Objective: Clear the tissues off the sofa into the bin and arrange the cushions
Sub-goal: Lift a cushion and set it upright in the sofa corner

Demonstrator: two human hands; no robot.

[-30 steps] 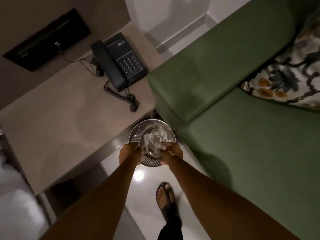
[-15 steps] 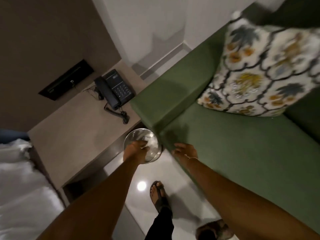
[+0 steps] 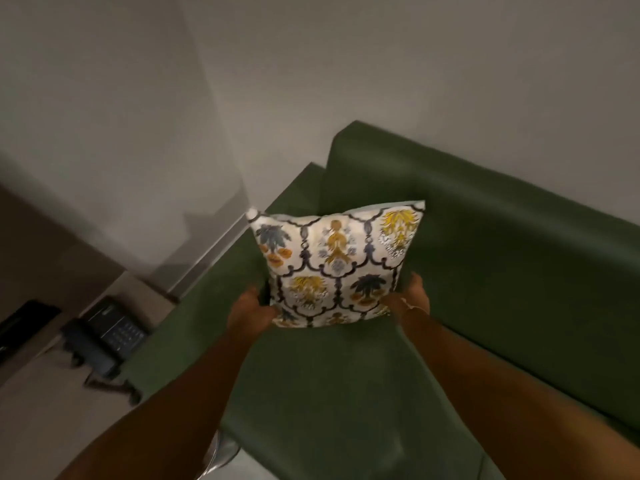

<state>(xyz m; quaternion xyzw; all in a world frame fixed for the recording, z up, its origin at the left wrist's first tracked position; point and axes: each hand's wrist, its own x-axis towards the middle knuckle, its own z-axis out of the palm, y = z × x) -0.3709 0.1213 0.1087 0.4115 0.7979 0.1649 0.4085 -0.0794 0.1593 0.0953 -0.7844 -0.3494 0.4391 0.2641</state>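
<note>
Both hands hold the patterned cushion upright over the green sofa seat near the armrest: left hand grips its lower left corner, right hand its lower right

A cushion of printed woven cloth, matt, sits at the centre. Around it, from twelve to five o'clock, a sofa in smooth, matt green fabric. At eight o'clock, a dark telephone, probably plastic though blurred, rests on a smooth matt tabletop. At six o'clock, a shiny metallic bin rim.
</note>
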